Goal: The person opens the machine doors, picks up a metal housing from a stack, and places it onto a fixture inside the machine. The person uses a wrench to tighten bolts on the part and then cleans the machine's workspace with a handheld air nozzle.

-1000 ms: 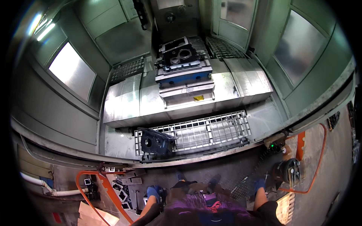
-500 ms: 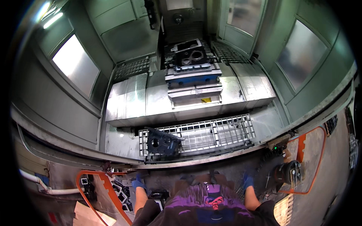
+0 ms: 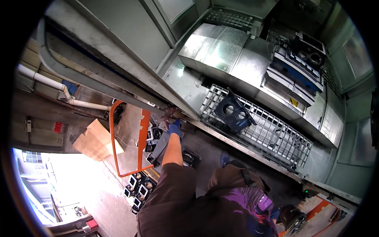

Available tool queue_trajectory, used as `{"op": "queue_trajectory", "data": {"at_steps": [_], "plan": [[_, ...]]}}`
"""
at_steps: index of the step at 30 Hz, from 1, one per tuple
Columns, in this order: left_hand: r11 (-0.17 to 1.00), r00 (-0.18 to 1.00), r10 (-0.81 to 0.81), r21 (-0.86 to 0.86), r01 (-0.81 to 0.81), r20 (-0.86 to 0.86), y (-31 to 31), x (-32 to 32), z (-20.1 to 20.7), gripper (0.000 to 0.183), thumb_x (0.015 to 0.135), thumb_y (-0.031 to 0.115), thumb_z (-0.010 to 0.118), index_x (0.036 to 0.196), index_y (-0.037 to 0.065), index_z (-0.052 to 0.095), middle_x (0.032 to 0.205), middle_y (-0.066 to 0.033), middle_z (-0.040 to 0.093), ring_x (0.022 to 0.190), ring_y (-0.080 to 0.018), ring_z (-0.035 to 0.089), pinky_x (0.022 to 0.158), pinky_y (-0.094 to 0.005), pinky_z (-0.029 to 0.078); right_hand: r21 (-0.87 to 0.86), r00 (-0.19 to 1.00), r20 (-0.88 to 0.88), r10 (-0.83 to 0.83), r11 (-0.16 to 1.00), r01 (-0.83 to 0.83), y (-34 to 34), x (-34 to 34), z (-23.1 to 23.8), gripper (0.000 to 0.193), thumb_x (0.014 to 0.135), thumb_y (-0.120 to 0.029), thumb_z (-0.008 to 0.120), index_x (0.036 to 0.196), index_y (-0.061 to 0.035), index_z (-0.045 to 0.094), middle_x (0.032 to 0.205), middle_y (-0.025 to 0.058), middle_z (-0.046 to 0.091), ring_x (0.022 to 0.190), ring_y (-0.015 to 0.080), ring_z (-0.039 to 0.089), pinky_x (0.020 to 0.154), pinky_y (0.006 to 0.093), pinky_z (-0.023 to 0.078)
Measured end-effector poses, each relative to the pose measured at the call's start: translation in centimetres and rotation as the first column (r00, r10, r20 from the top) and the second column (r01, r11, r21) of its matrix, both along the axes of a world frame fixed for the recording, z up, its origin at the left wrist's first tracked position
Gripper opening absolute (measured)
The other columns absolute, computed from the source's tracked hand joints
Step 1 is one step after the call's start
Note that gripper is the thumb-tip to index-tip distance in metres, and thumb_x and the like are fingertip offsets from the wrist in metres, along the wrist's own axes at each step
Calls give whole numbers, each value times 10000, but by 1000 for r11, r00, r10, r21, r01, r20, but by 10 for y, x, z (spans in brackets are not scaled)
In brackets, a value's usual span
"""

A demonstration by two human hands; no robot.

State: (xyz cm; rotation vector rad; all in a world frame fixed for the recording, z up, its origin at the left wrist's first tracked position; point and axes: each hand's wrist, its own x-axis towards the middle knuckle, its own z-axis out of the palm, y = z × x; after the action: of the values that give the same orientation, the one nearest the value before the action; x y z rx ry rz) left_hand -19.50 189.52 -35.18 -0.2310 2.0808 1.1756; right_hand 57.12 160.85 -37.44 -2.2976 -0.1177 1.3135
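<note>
My left hand (image 3: 175, 127), in a blue glove, is stretched forward to the machine's door edge. It is beside a dark reddish clump (image 3: 169, 112) on that edge; whether they touch is unclear, and its fingers are too small to read. At the lower right, a bit of blue beside my shirt appears to be my right hand (image 3: 275, 214), mostly hidden. Inside the machine, a dark metal casting (image 3: 235, 113) with round holes lies tilted on a metal grating (image 3: 272, 132). Another dark casting (image 3: 312, 55) sits on the blue-sided fixture (image 3: 294, 73).
An orange rail frame (image 3: 113, 148) stands at left, near cardboard (image 3: 94, 140) on the floor. Several castings (image 3: 139, 191) with square openings lie beyond it. A white pipe (image 3: 85, 104) runs along the left. The machine's front sill (image 3: 244, 144) crosses before me.
My view has swung left, showing more floor and a bright opening. My left hand has risen forward to the door edge. My right hand has become mostly hidden.
</note>
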Motion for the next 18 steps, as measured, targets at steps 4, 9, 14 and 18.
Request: {"op": "queue_trajectory", "data": {"at_steps": [4, 9, 14, 18], "plan": [[986, 989, 110, 113, -121, 97, 19, 10, -1, 609, 819, 395, 670, 1280, 40, 490, 1290, -93, 528, 1153, -214, 495, 941, -286, 388, 72, 993, 86, 75, 994, -82, 52, 34, 27, 293, 905, -308, 516, 1075, -77, 574, 867, 81, 647, 785, 246, 615, 698, 332, 481], [955, 982, -59, 277, 107, -178, 24, 3, -30, 644, 822, 387, 672, 1318, 43, 449, 1321, -91, 505, 1181, -215, 489, 953, -287, 380, 145, 759, 407, 508, 785, -602, 111, 37, 59, 334, 913, -303, 522, 1136, -59, 564, 902, 92, 653, 832, 246, 624, 733, 316, 483], [917, 876, -387, -19, 398, -288, -22, -52, -117, 456, 883, 372, 588, 1179, 34, 516, 1079, -58, 535, 910, -189, 487, 761, -308, 394, 101, 817, 291, 497, 834, -543, 127, 2, 64, 349, 907, -332, 539, 1110, -53, 590, 880, 101, 662, 774, 248, 638, 678, 351, 489], [810, 858, -511, -304, 502, 57, -57, -2, -66, 415, 911, 323, 523, 1191, 18, 559, 1097, -168, 630, 947, -222, 633, 744, -373, 502, 71, 946, 32, 321, 944, -323, 86, 43, 13, 357, 890, -434, 509, 925, -103, 636, 801, 73, 662, 631, 205, 629, 534, 342, 474]]}}
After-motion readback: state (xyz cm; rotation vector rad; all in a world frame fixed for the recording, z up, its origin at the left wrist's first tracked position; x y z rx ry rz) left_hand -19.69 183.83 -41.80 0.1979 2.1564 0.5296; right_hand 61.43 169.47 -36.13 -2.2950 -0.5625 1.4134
